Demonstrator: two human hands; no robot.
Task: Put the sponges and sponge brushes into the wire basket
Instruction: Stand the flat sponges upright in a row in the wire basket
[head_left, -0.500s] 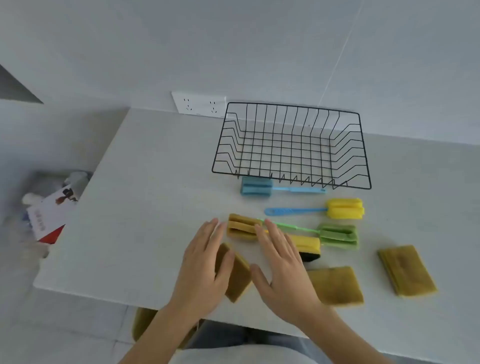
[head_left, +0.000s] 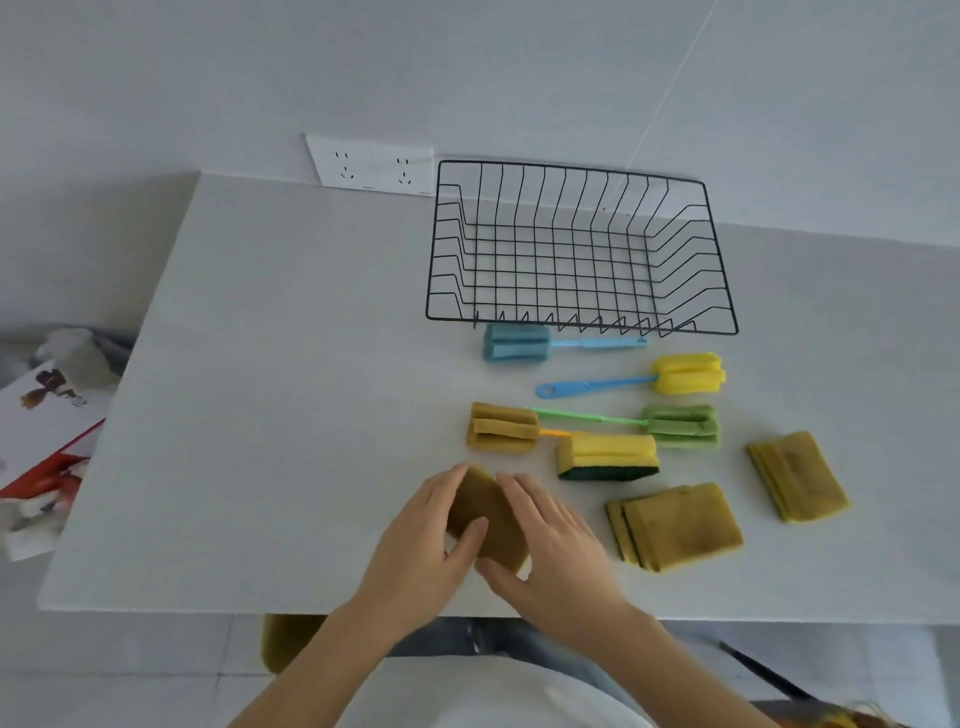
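Observation:
A black wire basket (head_left: 582, 325) stands empty at the back of the white table. In front of it lie a blue sponge brush (head_left: 517, 342), a yellow-headed brush (head_left: 687, 373), a green brush (head_left: 680, 426) and a mustard-headed brush (head_left: 501, 427). A yellow and green block sponge (head_left: 607, 456) lies beside two flat mustard sponges (head_left: 678, 525) (head_left: 797, 474). Near the front edge my left hand (head_left: 421, 551) and right hand (head_left: 556, 551) together clasp a third mustard sponge (head_left: 488, 512) from both sides.
A double wall socket (head_left: 371, 165) sits behind the table (head_left: 270, 395), left of the basket. A red and white package (head_left: 49, 452) lies on the floor past the table's left edge. A mustard seat (head_left: 285, 642) shows under the front edge.
Both hands have drawn back toward the front edge and closed in around the mustard sponge, uncovering the mustard-headed brush and the block sponge.

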